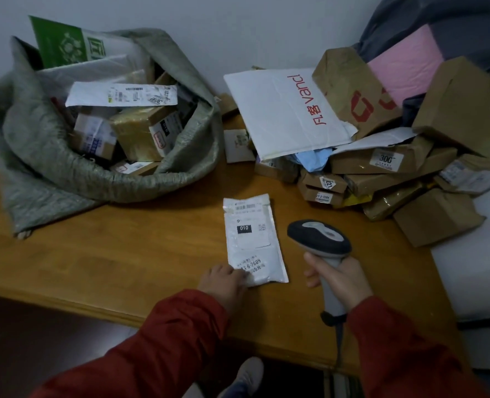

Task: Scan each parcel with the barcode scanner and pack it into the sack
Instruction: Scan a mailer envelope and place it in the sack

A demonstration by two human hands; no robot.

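Observation:
A flat white parcel (254, 239) with a printed label lies on the wooden table (129, 254), label up. My left hand (226, 281) rests on its near left corner, fingers pressing it down. My right hand (340, 278) grips the handle of a grey and black barcode scanner (320, 242), whose head sits just right of the parcel. The grey-green woven sack (163, 179) stands open at the back left, with several boxes and mailers inside.
A heap of brown boxes (387, 179) and a large white mailer (284, 113) with red lettering fills the back right. A pink mailer (404, 61) leans behind it. The table's front edge runs near my sleeves; my shoe (246, 374) shows below. The scanner cable hangs down.

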